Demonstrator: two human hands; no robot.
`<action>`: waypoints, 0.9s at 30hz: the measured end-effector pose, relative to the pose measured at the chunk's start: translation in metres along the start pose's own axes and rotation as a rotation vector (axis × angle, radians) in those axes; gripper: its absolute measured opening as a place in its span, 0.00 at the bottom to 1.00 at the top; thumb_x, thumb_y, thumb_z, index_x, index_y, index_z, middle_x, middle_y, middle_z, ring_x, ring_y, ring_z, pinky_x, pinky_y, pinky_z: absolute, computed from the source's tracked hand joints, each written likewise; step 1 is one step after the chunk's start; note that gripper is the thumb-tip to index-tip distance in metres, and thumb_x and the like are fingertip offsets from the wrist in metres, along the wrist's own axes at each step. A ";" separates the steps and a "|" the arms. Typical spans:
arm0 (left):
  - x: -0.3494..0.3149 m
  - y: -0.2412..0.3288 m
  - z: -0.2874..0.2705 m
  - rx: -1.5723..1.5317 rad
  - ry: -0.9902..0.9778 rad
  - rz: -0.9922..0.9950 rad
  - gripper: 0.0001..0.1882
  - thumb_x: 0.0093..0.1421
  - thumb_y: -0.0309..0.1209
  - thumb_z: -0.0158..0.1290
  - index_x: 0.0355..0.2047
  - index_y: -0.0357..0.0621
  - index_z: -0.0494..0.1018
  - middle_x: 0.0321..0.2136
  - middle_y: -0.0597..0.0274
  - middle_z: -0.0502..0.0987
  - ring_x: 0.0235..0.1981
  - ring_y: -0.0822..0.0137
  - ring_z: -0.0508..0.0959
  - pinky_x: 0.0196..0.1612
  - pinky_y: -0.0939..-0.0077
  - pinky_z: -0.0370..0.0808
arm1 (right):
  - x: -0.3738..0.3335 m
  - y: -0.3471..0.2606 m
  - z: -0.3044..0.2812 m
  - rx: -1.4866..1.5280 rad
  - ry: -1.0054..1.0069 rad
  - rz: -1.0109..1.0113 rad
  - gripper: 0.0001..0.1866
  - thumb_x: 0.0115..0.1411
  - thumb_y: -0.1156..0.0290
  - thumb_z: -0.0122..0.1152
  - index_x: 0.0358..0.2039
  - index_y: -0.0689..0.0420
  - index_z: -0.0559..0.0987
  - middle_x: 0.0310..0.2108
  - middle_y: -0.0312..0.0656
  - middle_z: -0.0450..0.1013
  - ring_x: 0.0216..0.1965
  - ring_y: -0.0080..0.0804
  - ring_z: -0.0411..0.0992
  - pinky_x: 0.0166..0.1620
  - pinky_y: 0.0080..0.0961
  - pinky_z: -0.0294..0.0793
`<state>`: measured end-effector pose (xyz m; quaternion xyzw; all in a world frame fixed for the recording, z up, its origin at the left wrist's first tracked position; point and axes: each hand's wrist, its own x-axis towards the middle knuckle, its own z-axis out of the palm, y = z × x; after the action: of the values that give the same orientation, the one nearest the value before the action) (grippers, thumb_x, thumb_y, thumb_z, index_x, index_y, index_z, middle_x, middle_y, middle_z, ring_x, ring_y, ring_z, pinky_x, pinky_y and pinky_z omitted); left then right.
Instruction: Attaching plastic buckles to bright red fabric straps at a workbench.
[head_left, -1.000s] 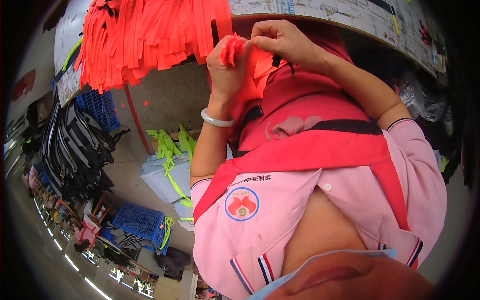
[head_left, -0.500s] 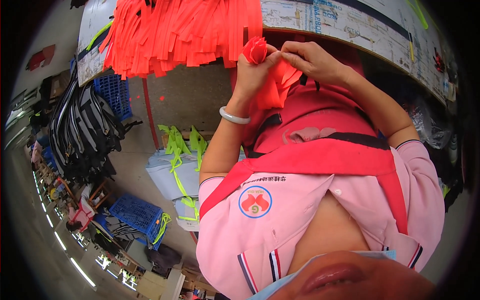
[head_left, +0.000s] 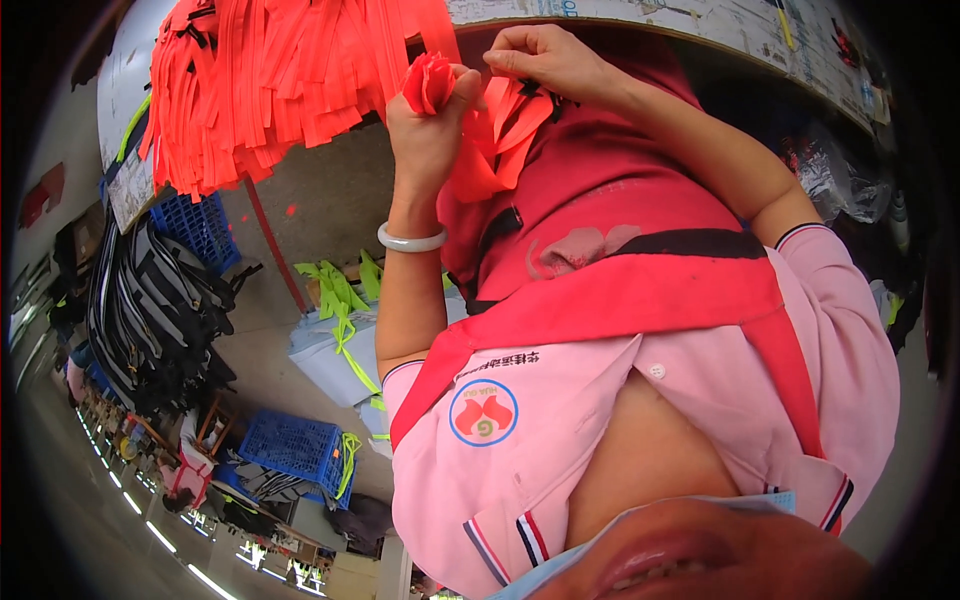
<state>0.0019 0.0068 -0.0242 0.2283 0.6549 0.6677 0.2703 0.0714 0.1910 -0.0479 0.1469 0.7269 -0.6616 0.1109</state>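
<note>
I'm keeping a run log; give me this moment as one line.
Left hand: gripping red strip bundle; right hand: close by, hold unclear; nearby: red strip pile overhanging table

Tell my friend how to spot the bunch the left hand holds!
Find the table across the top, with its heap of orange-red strips. By the heap's lower right is the left hand. In its fist is the bunch: unlike the heap, its end puffs out like a flower.

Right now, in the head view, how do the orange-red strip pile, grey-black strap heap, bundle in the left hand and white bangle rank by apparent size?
1. Strip pile
2. Strap heap
3. Bundle, partly hidden by the left hand
4. White bangle
</note>
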 end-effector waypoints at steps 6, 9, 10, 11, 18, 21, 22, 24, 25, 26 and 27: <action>0.001 0.009 0.013 -0.040 -0.084 -0.144 0.05 0.58 0.25 0.57 0.33 0.36 0.77 0.22 0.68 0.76 0.25 0.78 0.74 0.29 0.85 0.69 | 0.000 -0.021 -0.003 -0.241 0.158 -0.330 0.15 0.63 0.60 0.55 0.33 0.61 0.77 0.23 0.38 0.72 0.26 0.24 0.70 0.31 0.22 0.70; 0.005 0.011 0.016 -0.042 -0.099 -0.146 0.05 0.58 0.24 0.58 0.33 0.36 0.78 0.22 0.68 0.76 0.24 0.78 0.74 0.29 0.85 0.69 | -0.002 -0.030 -0.001 -0.367 0.276 -0.469 0.11 0.59 0.66 0.57 0.32 0.63 0.76 0.22 0.50 0.73 0.22 0.36 0.74 0.29 0.32 0.74; 0.007 0.013 0.017 -0.040 -0.108 -0.147 0.05 0.58 0.24 0.58 0.33 0.36 0.78 0.22 0.68 0.76 0.24 0.78 0.74 0.29 0.85 0.69 | 0.000 -0.028 -0.002 -0.362 0.267 -0.477 0.12 0.60 0.65 0.56 0.32 0.62 0.76 0.22 0.48 0.74 0.21 0.35 0.74 0.27 0.31 0.73; 0.007 0.016 0.018 -0.033 -0.102 -0.154 0.05 0.57 0.24 0.58 0.33 0.36 0.78 0.22 0.68 0.76 0.24 0.78 0.74 0.28 0.85 0.69 | 0.000 -0.027 -0.003 -0.357 0.258 -0.485 0.13 0.61 0.64 0.56 0.31 0.62 0.76 0.22 0.46 0.75 0.21 0.33 0.74 0.26 0.29 0.73; 0.002 0.011 0.009 -0.087 0.018 -0.139 0.04 0.58 0.25 0.59 0.30 0.36 0.77 0.20 0.70 0.74 0.22 0.80 0.72 0.25 0.85 0.67 | -0.007 -0.021 -0.033 0.282 -0.185 0.220 0.23 0.63 0.49 0.53 0.31 0.59 0.77 0.21 0.32 0.69 0.17 0.12 0.62 0.18 0.11 0.57; -0.002 0.015 0.008 -0.116 0.045 -0.139 0.04 0.58 0.25 0.58 0.30 0.36 0.77 0.20 0.70 0.74 0.22 0.80 0.71 0.25 0.86 0.66 | -0.015 -0.011 -0.032 0.417 -0.215 0.287 0.21 0.64 0.50 0.51 0.32 0.58 0.77 0.21 0.31 0.68 0.12 0.10 0.57 0.13 0.11 0.49; -0.003 0.014 0.008 -0.103 0.035 -0.132 0.04 0.58 0.25 0.58 0.30 0.36 0.77 0.20 0.70 0.74 0.22 0.80 0.71 0.25 0.86 0.66 | -0.016 -0.008 -0.032 0.461 -0.213 0.233 0.21 0.65 0.51 0.50 0.31 0.58 0.76 0.22 0.31 0.68 0.13 0.11 0.57 0.14 0.11 0.50; -0.005 0.014 0.009 -0.088 0.022 -0.124 0.04 0.58 0.25 0.58 0.29 0.36 0.77 0.20 0.70 0.74 0.22 0.80 0.71 0.25 0.85 0.66 | -0.017 -0.005 -0.030 0.491 -0.179 0.142 0.21 0.67 0.53 0.46 0.29 0.57 0.74 0.24 0.32 0.67 0.13 0.12 0.57 0.14 0.10 0.51; -0.006 0.014 0.010 -0.089 0.028 -0.106 0.04 0.59 0.24 0.58 0.29 0.35 0.77 0.20 0.70 0.74 0.21 0.80 0.71 0.25 0.85 0.67 | -0.015 -0.003 -0.027 0.493 -0.177 0.139 0.21 0.67 0.53 0.46 0.29 0.57 0.74 0.24 0.32 0.67 0.13 0.12 0.57 0.14 0.10 0.51; -0.006 0.013 0.011 -0.090 0.034 -0.089 0.04 0.59 0.24 0.57 0.29 0.35 0.77 0.20 0.70 0.73 0.21 0.80 0.71 0.25 0.85 0.67 | -0.012 -0.002 -0.024 0.574 -0.123 0.091 0.21 0.67 0.53 0.46 0.27 0.56 0.73 0.24 0.32 0.67 0.13 0.12 0.57 0.14 0.10 0.51; -0.006 0.014 0.011 -0.090 0.031 -0.087 0.04 0.59 0.24 0.57 0.29 0.35 0.77 0.20 0.70 0.73 0.21 0.80 0.71 0.25 0.85 0.67 | -0.011 -0.003 -0.023 0.651 -0.068 0.044 0.21 0.67 0.53 0.47 0.25 0.56 0.72 0.24 0.33 0.67 0.13 0.13 0.57 0.14 0.10 0.52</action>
<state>0.0132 0.0114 -0.0096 0.1766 0.6376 0.6876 0.2990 0.0813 0.2127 -0.0394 0.1681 0.4700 -0.8611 0.0966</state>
